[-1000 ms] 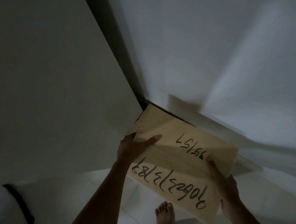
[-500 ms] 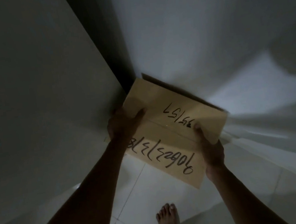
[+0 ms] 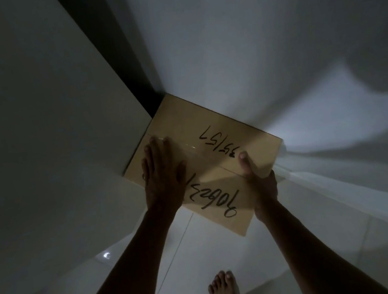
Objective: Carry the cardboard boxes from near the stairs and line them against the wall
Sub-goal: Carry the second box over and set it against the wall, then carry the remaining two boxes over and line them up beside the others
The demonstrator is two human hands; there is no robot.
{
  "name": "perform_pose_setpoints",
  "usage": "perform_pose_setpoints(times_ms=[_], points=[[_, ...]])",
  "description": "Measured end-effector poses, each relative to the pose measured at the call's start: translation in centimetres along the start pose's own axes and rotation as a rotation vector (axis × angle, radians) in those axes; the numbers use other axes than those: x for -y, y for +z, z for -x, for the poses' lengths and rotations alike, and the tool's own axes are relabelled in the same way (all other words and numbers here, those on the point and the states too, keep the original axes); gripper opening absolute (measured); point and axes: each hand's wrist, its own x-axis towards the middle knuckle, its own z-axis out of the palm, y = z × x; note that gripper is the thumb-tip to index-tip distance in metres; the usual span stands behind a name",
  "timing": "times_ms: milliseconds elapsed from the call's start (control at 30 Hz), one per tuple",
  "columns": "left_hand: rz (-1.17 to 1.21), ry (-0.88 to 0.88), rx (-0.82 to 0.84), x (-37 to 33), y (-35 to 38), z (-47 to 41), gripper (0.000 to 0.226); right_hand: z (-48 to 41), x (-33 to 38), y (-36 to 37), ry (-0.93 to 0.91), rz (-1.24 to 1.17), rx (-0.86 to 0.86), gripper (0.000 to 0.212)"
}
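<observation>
- I see a dim corner from the head view: a pale panel (image 3: 39, 142) stands on my left and a white wall (image 3: 236, 42) runs off to the right, with a dark gap between them.
- The cardboard box (image 3: 213, 149) sits tucked into that corner. Its far end reaches into the dark gap, its left edge lies along the panel, and its far long edge lies against the wall.
- I cannot tell for certain whether the box rests fully on the floor (image 3: 202, 256) or is tilted on one edge.
- The top face of the box carries black handwritten numbers, upside down from where I look. A strip of clear tape runs across the middle of that face.
- My left hand (image 3: 162, 178) lies flat on the top of the box near its left edge. Its fingers are spread and straight, pressing rather than gripping.
- My right hand (image 3: 258, 177) grasps the right edge of the box. The thumb is on top beside the smaller number, and the other fingers wrap under the side.
- Both forearms reach in from the bottom of the view.
- A bare foot (image 3: 224, 291) stands on the white tiled floor, near the bottom edge and well apart from the box.
</observation>
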Motion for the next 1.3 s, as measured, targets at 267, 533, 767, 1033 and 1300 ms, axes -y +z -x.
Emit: perform_pose_setpoints(times_ms=[267, 533, 767, 1033, 1300], points=[[-0.081, -0.047, 0.143, -1.1, -2.0, 0.3, 0.079, 1.6, -0.2, -3.4, 0.023, 0.088, 0.042, 0.104], [0.009, 0.035, 0.178, -6.7, -5.5, 7.7, 0.077, 7.2, -2.5, -14.0, -0.104, 0.326, 0.012, 0.087], [-0.02, 0.256, 0.284, -21.0, -13.5, 23.6, 0.078, 21.8, -5.1, -35.5, -0.075, 0.473, -0.134, 0.08], [-0.045, 0.561, 0.5, -37.9, -20.8, 47.3, 0.079, 43.1, -9.5, -56.7, -0.128, 0.525, -0.312, 0.079], [-0.24, 0.864, 0.578, -50.9, -22.2, 59.5, 0.078, 55.7, -18.7, -69.8, 0.05, 0.402, -0.524, 0.081]])
